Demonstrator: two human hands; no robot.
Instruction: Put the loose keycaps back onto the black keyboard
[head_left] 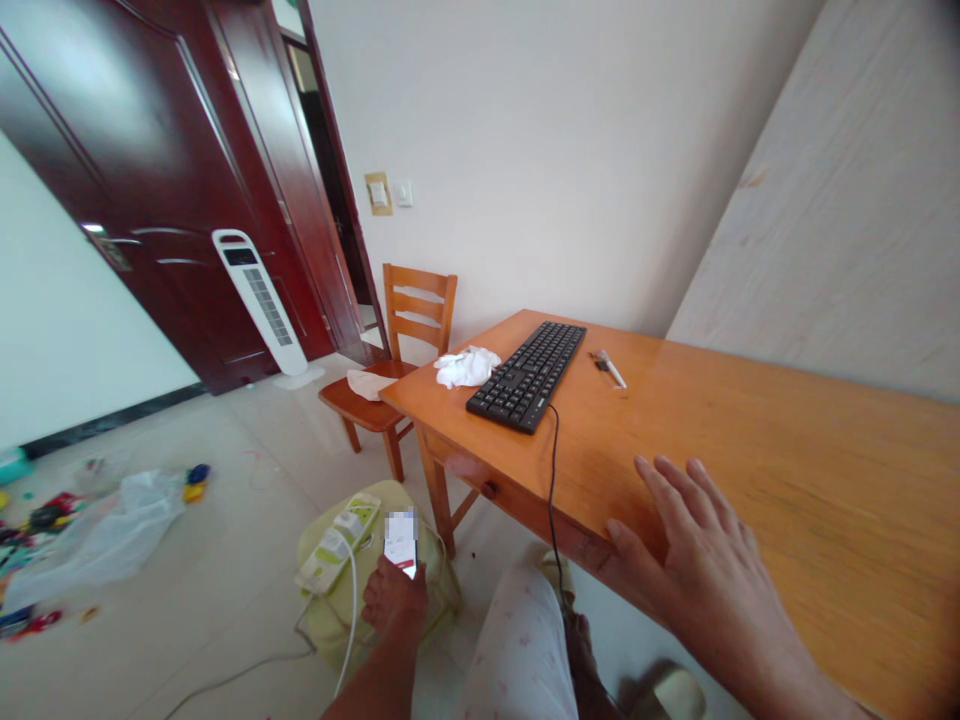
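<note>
My left hand [397,594] is closed around the lower end of a smartphone [401,540] with a lit screen, just over a pale yellow stool [330,630]. Beside the phone, a white and green power strip [339,548] lies on the stool with a white plug and cable in it. Over the front edge of the wooden table [720,410], my right hand [697,560] is spread with nothing in it; whether its palm touches the tabletop I cannot tell. Farther back on the table rests a black keyboard [529,375], its cable hanging over the front edge.
A crumpled white cloth or tissue [466,367] and a white pen-like item [611,368] flank the keyboard. Beyond the table's left end stands a wooden chair [420,310]. A white tower fan [262,300] is by the door. Colourful toys and a plastic bag [112,530] litter the floor.
</note>
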